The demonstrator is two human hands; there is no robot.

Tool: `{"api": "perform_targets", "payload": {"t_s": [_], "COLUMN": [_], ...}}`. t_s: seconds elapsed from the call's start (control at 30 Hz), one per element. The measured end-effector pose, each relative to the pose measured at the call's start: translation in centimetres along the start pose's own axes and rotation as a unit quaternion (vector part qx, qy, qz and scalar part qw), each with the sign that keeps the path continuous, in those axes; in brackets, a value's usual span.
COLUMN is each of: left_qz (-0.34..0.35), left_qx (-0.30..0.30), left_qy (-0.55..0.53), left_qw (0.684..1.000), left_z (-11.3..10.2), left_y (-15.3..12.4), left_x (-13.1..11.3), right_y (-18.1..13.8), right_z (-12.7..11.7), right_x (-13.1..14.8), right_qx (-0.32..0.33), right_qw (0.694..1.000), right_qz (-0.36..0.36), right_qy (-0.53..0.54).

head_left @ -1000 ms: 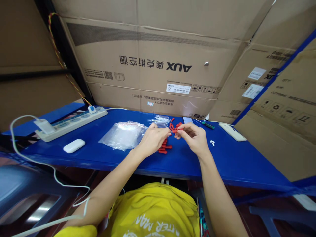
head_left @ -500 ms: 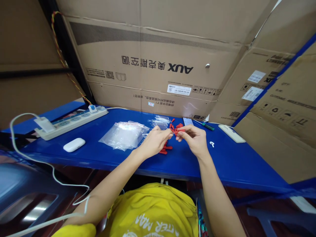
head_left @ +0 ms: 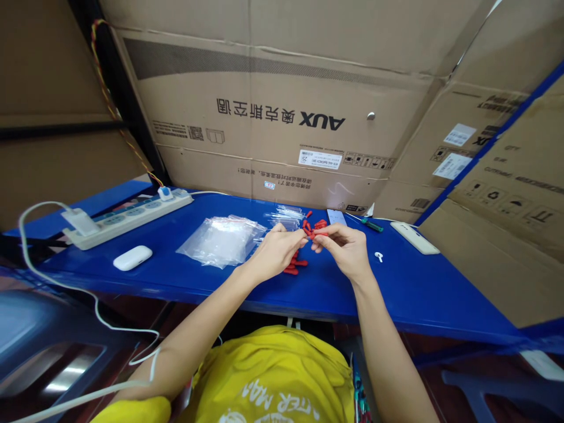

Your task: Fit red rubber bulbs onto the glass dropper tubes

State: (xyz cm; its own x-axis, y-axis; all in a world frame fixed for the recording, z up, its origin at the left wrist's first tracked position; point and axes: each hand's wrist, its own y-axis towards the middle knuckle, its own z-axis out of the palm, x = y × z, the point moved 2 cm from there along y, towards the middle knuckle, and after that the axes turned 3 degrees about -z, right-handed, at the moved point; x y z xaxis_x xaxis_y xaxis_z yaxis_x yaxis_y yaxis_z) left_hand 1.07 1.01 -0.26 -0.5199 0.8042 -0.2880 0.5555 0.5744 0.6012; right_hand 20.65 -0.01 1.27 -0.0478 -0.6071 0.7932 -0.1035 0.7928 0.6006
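Observation:
My left hand (head_left: 274, 252) and my right hand (head_left: 344, 250) meet over the middle of the blue table (head_left: 185, 276), fingertips almost touching. Between them they pinch a small red piece (head_left: 315, 234); my left fingers also seem to pinch something thin and clear, too small to make out. Several more red pieces (head_left: 294, 265) lie on the table under and beyond my hands. A bundle of thin clear tubes (head_left: 284, 215) lies just behind them. A pile of clear plastic bags (head_left: 222, 239) rests left of my left hand.
A white power strip (head_left: 126, 218) with a plugged charger and cable lies far left, a white earbud case (head_left: 132, 258) in front of it. A green-handled screwdriver (head_left: 369, 223), a white remote-like bar (head_left: 414, 237) and a small white hook (head_left: 378, 256) lie right. Cardboard boxes wall the back and right.
Both hands stay in the same spot, with only slight finger movement around the red piece. The view has shifted a little.

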Motion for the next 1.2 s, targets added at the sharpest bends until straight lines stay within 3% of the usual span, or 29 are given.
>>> {"api": "perform_targets", "payload": {"t_s": [0.5,0.7,0.8,0.93,1.03,1.13,1.2], "left_qz": [0.006,-0.023,-0.049,-0.107,-0.132,-0.187,-0.225], "left_qx": [-0.003,-0.008,-0.009,-0.100,-0.159,-0.133,-0.102], "left_qy": [-0.017,-0.037,-0.100,-0.262,-0.370,-0.463,-0.504], "left_qw": [1.000,0.999,0.994,0.954,0.906,0.856,0.828], "left_z": [-0.1,0.2,0.1,-0.8,-1.1,-0.4,0.2], "left_y": [0.0,-0.1,0.2,0.8,0.9,0.7,0.6], "left_x": [0.1,0.0,-0.3,-0.5,-0.8,-1.2,-1.3], "right_y": [-0.1,-0.1,0.0,0.2,0.0,-0.5,-0.8], "right_z": [0.4,1.1,1.6,1.9,3.0,4.7,5.3], "right_x": [0.0,-0.6,-0.8,-0.7,-0.6,-0.4,-0.3], "right_qx": [-0.010,-0.008,0.001,-0.057,0.030,0.141,0.147], "right_qw": [1.000,1.000,1.000,0.998,0.999,0.989,0.987], "right_qz": [-0.010,0.005,0.021,0.003,0.012,0.029,0.039], "right_qy": [0.003,-0.004,0.021,0.020,-0.015,0.025,0.044]}}
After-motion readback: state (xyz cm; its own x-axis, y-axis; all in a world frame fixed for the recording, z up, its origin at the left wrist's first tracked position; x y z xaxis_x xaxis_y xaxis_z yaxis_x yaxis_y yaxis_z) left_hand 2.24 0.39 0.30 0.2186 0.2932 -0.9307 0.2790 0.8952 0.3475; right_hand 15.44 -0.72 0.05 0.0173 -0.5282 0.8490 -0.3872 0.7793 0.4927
